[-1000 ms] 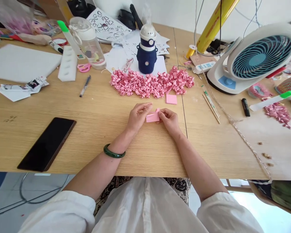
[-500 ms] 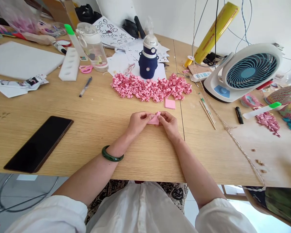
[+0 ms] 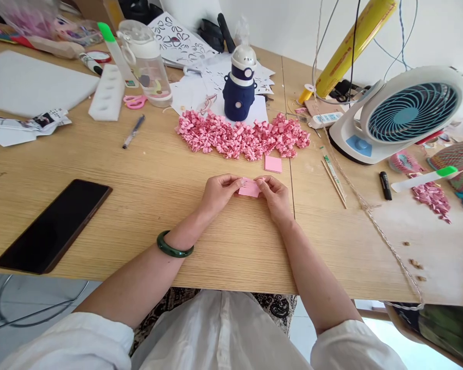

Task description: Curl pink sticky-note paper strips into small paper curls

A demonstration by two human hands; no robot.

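Between my two hands is a small pink paper (image 3: 249, 188), with slits or strips showing across it, held just above the wooden table. My left hand (image 3: 220, 194) pinches its left edge between thumb and fingers. At the opposite edge, my right hand (image 3: 273, 194) has it pinched the same way; the fingertips behind the paper are hidden. Just beyond my right hand lies a stack of square pink paper (image 3: 273, 164). A long heap of small folded pink paper pieces (image 3: 239, 136) spreads behind both hands.
A navy bottle (image 3: 239, 92) stands behind the heap. Left are a black phone (image 3: 54, 226), a pen (image 3: 133, 132), pink scissors (image 3: 135, 102) and a clear jug (image 3: 150, 72). To the right are a fan (image 3: 405, 115), thin sticks (image 3: 334, 182), a marker (image 3: 385, 185) and a twisted cord (image 3: 386, 236).
The pink paper now lies flatter and wider between my hands; a part folded up near my right fingers has gone down. My right hand has moved slightly right. The view has shifted a little.
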